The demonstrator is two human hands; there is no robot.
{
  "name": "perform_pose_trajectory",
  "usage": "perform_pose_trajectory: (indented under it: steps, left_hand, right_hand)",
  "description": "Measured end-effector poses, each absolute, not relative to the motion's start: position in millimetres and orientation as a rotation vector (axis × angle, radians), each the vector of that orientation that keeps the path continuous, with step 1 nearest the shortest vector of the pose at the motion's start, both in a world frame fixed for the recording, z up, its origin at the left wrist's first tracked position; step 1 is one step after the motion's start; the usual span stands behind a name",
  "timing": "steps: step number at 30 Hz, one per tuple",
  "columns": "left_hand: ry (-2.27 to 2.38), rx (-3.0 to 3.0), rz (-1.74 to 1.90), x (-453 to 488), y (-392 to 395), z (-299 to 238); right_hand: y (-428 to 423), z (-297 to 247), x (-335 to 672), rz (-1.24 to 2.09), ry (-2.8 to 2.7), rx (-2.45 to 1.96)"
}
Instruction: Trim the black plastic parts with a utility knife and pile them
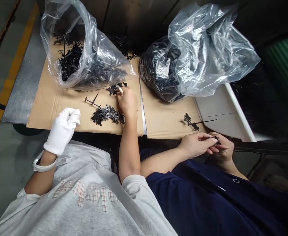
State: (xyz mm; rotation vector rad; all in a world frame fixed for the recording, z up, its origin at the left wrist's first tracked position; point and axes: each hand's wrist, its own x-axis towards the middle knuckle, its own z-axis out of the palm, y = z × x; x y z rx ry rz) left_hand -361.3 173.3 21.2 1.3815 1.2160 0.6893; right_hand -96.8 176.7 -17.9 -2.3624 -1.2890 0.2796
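My left hand (66,123), in a white glove, is closed, fingers curled in, above the front edge of the cardboard (52,108); anything inside the curl is hidden. My bare right hand (128,101) is closed at a small heap of black plastic parts (114,88). A short cream-coloured piece (120,89) shows at its fingertips; whether it is a tool or a finger cover I cannot make out. Just left of that wrist lies a pile of black plastic parts (106,114). A thin black sprue (92,101) rests alone between my hands.
An open clear bag (109,65) of black parts lies behind my hands. Another full bag (168,75) stands to the right. Beside me a co-worker's hands (208,144) hold a small black part, near a sprue with parts (192,123). A white tray wall (239,111) borders the right.
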Motion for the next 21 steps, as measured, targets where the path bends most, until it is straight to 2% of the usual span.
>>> perform_pose_trajectory:
  steps: [9, 14, 21]
  left_hand:
    - [1.095, 1.352, 0.627, -347, 165, 17]
    - [1.054, 1.292, 0.604, -342, 161, 21]
    - [0.925, 1.044, 0.817, -315, 141, 18]
  right_hand:
    - [161, -21, -106, 0.406, -1.222, -2.253]
    - [159, 2, -110, 0.513, -1.177, -2.106]
    - [111, 31, -186, 0.878, -0.84, -1.368]
